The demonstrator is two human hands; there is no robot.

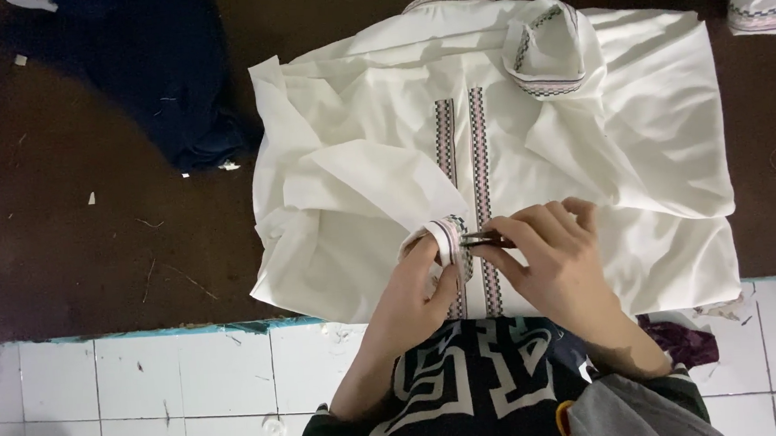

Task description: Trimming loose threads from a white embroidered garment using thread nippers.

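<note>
Both forearms bare, reaching up from bottom centre, converging. Left hand [423, 283] curled, knuckles up, fingers tucked under, thumb side toward the right hand. Right hand [556, 257] palm down, fingers bent and pointing left, thumb and forefinger pinched together at tips. Hands nearly touching, wrists angled inward, elbows out of view.

We see even, soft overhead light. The white shirt [491, 149] reads bright, close to overexposed, while the dark bench [92, 218] stays dim. Shadows are faint. Focus is mildly soft throughout; the navy cloth [163, 70] loses detail.
</note>
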